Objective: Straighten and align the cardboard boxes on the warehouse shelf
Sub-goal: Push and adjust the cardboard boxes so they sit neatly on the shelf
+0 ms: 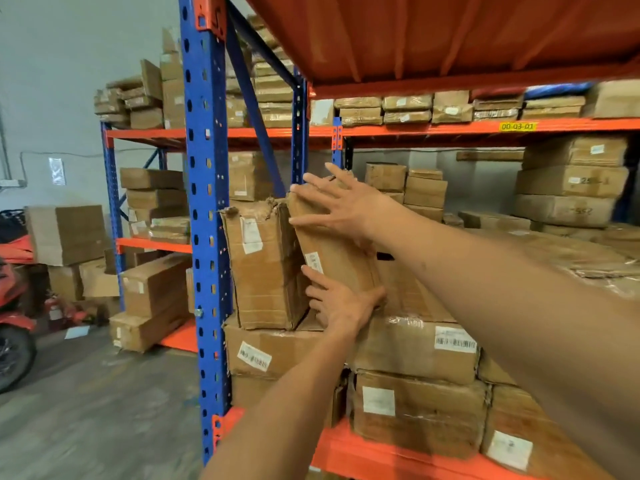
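Two bare arms reach into a warehouse shelf [398, 452] with orange beams and a blue upright post [206, 216] at its front left corner. Between the hands is a tilted box [332, 251], a brown cardboard one that leans with its top toward the left, against the upper corner of a battered box [261, 268] standing just beside the post. Both of these sit on top of a stack of lower boxes [412, 348] that fills the shelf level, several of them taped and carrying white barcode labels.

The right hand [341, 206] lies flat on the upper part of the tilted box, its fingers [311, 195] straight and spread apart, the tips reaching the box's top left edge. The left hand [337, 303] is lower, at the box's bottom edge, in the gap between it and the battered box; its fingers are extended and slightly apart, pressed against the cardboard near a small white label [314, 262], and the thumb stretches out to the right along the bottom edge. Neither hand curls round the box.

Behind, deeper on the same level, more boxes are stacked in uneven piles, and the level above holds a row of flat parcels [407, 108] over a yellow tag [517, 126]. To the left, a second rack [149, 216] against the grey wall holds further boxes, some sagging toward the concrete floor [86, 403].
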Tool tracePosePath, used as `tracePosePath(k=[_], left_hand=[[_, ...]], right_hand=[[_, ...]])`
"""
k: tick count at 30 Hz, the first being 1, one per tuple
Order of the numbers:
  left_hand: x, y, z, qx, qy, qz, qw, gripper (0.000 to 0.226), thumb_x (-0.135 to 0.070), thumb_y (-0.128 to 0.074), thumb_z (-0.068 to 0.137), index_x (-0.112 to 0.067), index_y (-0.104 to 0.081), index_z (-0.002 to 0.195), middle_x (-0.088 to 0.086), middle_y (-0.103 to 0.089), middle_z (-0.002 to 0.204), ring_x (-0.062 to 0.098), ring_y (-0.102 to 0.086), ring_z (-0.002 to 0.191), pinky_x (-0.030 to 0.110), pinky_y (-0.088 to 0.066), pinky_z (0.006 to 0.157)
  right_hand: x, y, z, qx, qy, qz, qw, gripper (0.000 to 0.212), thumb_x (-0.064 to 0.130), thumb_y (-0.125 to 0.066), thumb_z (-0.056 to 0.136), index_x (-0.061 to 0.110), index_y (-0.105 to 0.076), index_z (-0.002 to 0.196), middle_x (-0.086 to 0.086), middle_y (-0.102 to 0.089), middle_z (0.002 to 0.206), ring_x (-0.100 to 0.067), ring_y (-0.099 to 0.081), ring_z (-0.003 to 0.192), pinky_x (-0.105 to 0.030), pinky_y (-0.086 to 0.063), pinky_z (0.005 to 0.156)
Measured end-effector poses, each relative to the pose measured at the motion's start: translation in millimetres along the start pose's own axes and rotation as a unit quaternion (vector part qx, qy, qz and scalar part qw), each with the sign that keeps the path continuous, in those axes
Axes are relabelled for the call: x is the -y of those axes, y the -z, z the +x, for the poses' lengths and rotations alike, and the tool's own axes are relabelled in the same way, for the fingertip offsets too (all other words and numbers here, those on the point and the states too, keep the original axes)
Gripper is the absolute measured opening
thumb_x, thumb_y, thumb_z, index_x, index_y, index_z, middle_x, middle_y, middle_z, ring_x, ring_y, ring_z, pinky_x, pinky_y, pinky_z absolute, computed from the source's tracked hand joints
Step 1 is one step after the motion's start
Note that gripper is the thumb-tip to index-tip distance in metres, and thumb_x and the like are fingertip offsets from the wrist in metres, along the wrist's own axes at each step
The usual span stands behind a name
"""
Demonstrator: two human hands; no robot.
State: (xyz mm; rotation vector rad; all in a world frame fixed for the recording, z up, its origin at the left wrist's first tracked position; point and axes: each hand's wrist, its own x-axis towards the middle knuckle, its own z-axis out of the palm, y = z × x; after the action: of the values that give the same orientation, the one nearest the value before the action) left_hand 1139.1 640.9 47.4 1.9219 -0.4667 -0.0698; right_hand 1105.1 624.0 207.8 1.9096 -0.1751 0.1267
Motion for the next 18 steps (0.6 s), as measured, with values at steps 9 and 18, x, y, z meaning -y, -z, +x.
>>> tracePosePath(k=[9,18], left_hand=[[8,14,11,-0.011,-0.125,0.139,0.982,0.159,-0.061,-0.089,0.053,-0.002,0.021,0.151,0.026,-0.027,0.142,0.041,-0.039,0.126,0.05,-0.037,0.106],[-10,42,25,0.004,-0.387,0.389,0.836,0.154,-0.061,-0.09,0.051,-0.012,0.017,0.152,0.025,-0.033,0.141,0.043,-0.043,0.126,0.054,-0.039,0.106]], right_hand=[[-4,3,4,0.07,-0.059,0.032,0.995,0.142,0.031,-0.092,0.068,0.039,0.016,0.159,-0.008,0.04,0.16,-0.042,0.026,0.149,-0.073,-0.004,0.116],[9,-56,-83,0.054,-0.307,0.286,0.906,0.144,0.068,-0.091,0.039,0.036,-0.007,0.151,-0.01,0.008,0.162,-0.048,-0.004,0.144,-0.068,-0.038,0.106]])
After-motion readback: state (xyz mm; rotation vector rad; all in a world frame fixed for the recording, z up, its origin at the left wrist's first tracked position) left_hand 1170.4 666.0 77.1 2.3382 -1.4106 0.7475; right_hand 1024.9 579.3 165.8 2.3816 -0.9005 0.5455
